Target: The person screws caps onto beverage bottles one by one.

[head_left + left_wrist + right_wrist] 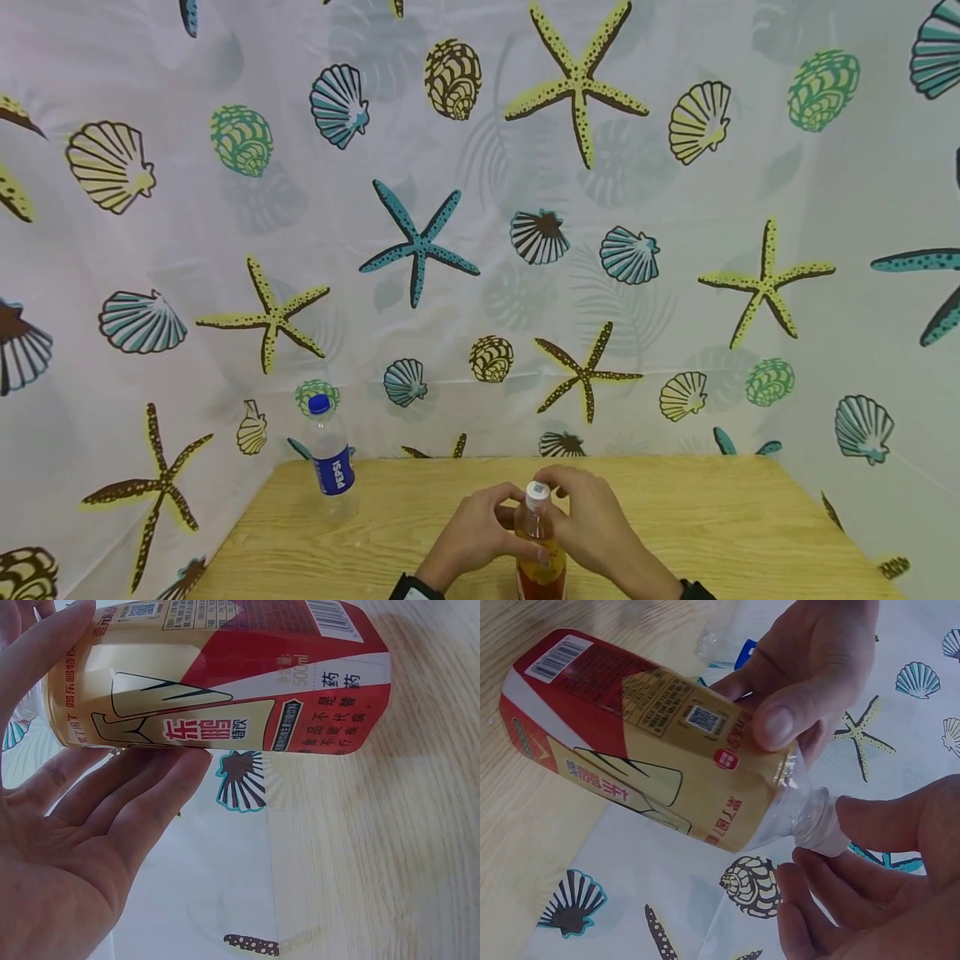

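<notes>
While the bottle (540, 542) stands upright at lower centre, left hand (472, 537) grips its body and right hand (592, 521) fingers (870, 817) pinch the white cap (537, 492) directly above.

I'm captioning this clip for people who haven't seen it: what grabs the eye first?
First, the seashell-and-starfish curtain filling the backdrop behind the wooden table. At the table's near edge, the left hand holds a red-and-gold labelled bottle while the right hand pinches its white cap. A blue-capped Pepsi bottle stands apart at the table's far left.
</notes>
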A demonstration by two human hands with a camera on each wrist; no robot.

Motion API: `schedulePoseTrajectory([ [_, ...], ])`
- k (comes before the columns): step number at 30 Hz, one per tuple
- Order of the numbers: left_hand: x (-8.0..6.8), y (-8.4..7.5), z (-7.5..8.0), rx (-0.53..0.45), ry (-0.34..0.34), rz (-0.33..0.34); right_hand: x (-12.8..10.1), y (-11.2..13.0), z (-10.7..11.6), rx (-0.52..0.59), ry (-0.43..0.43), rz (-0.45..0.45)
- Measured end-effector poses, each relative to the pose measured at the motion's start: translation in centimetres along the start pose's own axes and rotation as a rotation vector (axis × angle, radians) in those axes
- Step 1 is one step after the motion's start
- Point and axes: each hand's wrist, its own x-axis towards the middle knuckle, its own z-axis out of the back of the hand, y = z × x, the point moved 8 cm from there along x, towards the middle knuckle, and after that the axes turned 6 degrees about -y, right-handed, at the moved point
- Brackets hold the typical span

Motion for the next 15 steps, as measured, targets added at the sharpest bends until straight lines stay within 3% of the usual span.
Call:
schedulePoseTrajectory([
  [7, 0.04, 0.27, -0.16, -0.003, -0.005, 0.023, 0.05, -0.85, 0.1, -0.022, -0.057, -0.049],
  [11, 0.04, 0.23, -0.18, -0.011, 0.002, 0.022, 0.02, -0.88, -0.09, -0.024, -0.011, -0.042],
  [15, 0.04, 0.05, -0.07, 0.0, -0.005, 0.009, -0.09, -0.15, -0.19, 0.013, 0.037, 0.023],
])
